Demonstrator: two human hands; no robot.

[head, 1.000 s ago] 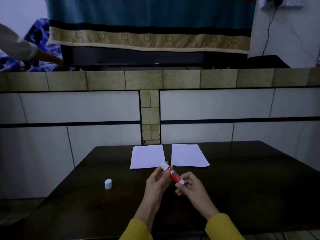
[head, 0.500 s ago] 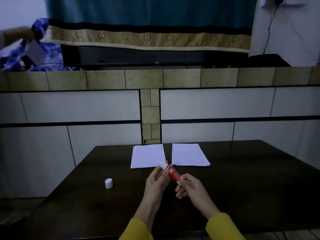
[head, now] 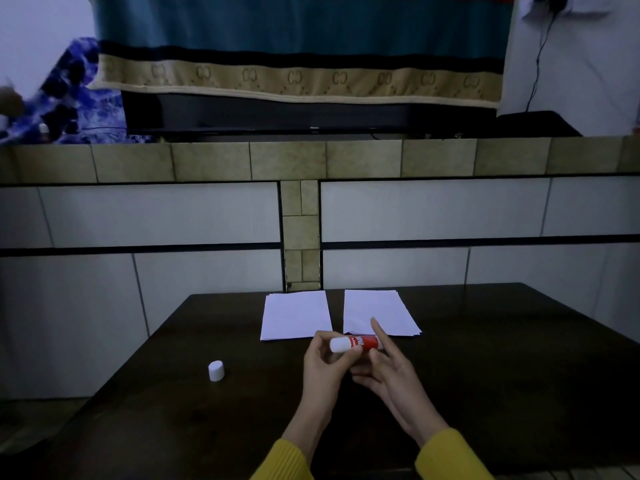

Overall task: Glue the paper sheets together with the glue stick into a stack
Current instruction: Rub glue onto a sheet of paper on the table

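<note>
Holding the glue stick [head: 356,342] above the dark surface [head: 519,375], our left hand [head: 327,367] grips it with fingers curled round the white end. Its red labelled barrel lies roughly level, pointing right. Our right hand [head: 391,375] sits just beside the barrel's far end with fingers straight and spread, one raised upward; it grips nothing. Both wrists show yellow ribbed sleeves [head: 450,455].

Beyond the hands, two white paper stacks rest flat on the surface, well short of each other: the left stack [head: 294,315] and the right stack [head: 377,311], whose sheet edges fan slightly at the near right corner. The raised right finger and the stick overlap the right stack's near edge in our view. A small white cylindrical cap [head: 216,370] stands upright on the surface, well to the left of the hands.

Behind the surface we see a tiled wall [head: 433,209] of smooth pale panels with dark grout lines and a band of mottled tan tiles. Above it hangs a teal cloth [head: 298,32] with a beige patterned border.
</note>
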